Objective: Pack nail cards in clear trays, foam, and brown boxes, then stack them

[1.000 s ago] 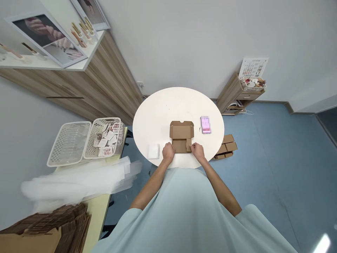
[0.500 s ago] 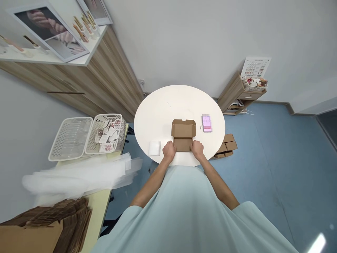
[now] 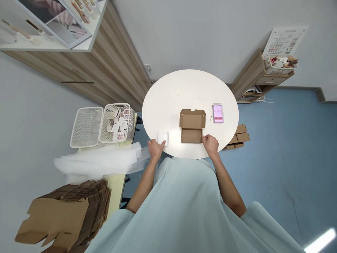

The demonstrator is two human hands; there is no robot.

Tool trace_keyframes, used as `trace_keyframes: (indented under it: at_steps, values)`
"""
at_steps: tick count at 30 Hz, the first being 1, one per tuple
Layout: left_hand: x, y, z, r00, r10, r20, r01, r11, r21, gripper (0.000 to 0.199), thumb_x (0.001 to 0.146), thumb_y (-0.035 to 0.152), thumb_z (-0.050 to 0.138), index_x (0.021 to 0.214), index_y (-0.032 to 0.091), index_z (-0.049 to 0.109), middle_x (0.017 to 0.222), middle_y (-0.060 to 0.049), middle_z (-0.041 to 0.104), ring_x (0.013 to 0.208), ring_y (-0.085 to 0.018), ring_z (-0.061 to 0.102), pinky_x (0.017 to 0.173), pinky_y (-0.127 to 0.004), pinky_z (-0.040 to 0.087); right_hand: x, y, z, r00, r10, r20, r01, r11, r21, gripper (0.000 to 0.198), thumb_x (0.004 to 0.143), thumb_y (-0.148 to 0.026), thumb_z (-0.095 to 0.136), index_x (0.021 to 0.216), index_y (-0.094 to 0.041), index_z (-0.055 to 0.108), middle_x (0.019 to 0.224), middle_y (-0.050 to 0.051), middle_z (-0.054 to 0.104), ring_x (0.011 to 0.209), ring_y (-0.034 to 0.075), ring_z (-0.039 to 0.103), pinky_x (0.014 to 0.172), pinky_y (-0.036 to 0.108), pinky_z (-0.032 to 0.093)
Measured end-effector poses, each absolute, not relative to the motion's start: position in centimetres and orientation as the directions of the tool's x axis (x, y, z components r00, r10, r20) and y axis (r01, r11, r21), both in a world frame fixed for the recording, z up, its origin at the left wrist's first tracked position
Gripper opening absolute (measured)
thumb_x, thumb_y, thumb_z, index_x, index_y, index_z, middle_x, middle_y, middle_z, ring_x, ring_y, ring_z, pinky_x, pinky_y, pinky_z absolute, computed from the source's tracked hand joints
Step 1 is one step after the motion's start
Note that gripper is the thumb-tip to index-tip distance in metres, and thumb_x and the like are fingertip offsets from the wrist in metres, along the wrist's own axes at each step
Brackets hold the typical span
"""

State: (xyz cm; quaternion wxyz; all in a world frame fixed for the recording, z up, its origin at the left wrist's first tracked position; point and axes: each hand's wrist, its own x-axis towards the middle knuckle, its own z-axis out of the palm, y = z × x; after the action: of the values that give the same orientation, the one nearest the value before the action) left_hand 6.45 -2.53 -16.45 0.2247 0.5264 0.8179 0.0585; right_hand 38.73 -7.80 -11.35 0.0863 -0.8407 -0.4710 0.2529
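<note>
The left hand (image 3: 156, 149), thumb and fingers apart, touches a flat white square pack (image 3: 163, 137). The right hand (image 3: 210, 145) touches an open cardboard box (image 3: 192, 136) just left of it; its fingertips are obscured, so its grip is unclear. Beyond that hand, a purple item (image 3: 218, 113) is pixelated; farther, a printed sheet (image 3: 284, 41) is illegible.
</note>
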Motion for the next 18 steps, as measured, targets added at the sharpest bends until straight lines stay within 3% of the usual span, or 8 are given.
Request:
trace_keyframes:
  at_steps: [6,11,15,18]
  values:
    - [6.1,-1.9,-16.2,-0.31,0.9,-0.307,0.857,0.404,0.319,0.051,0.078,0.053,0.085,0.104,0.019,0.058,0.118,-0.014,0.062,0.115,-0.03,0.063,0.095,-0.038,0.052,38.4,-8.1,-10.7,0.416,0.833,-0.365,0.723,-0.547,-0.422,0.035,0.108,-0.04,0.05,0.102,-0.018,0.076,0.099,0.013,0.079,0.087,0.026,0.071,0.072,0.032,0.044]
    - [6.8,-0.8,-14.6,-0.243,0.908,-0.34,0.854,0.367,0.368,0.036,0.085,0.045,0.081,0.093,0.024,0.053,0.09,-0.005,0.067,0.097,-0.028,0.067,0.086,-0.038,0.051,38.1,-8.1,-10.3,0.395,0.847,-0.355,0.706,-0.527,-0.473,0.031,0.108,-0.038,0.052,0.1,-0.019,0.075,0.102,0.012,0.079,0.089,0.026,0.071,0.073,0.032,0.044]
    - [8.5,0.0,-12.9,-0.187,0.906,-0.379,0.736,0.385,0.556,0.036,0.081,0.042,0.083,0.084,0.025,0.052,0.086,-0.002,0.07,0.092,-0.024,0.07,0.084,-0.035,0.052,37.8,-7.9,-9.9,0.33,0.885,-0.328,0.618,-0.466,-0.634,0.023,0.104,-0.036,0.058,0.097,-0.021,0.074,0.102,0.009,0.08,0.09,0.023,0.072,0.078,0.031,0.05]
    - [10.9,0.6,-11.6,-0.083,0.893,-0.442,0.513,0.418,0.75,0.039,0.079,0.046,0.085,0.085,0.024,0.054,0.088,-0.003,0.073,0.09,-0.022,0.071,0.081,-0.033,0.054,37.5,-7.4,-9.5,0.268,0.908,-0.323,0.418,-0.412,-0.81,0.02,0.097,-0.04,0.067,0.104,-0.022,0.072,0.106,0.007,0.08,0.096,0.022,0.074,0.086,0.032,0.055]
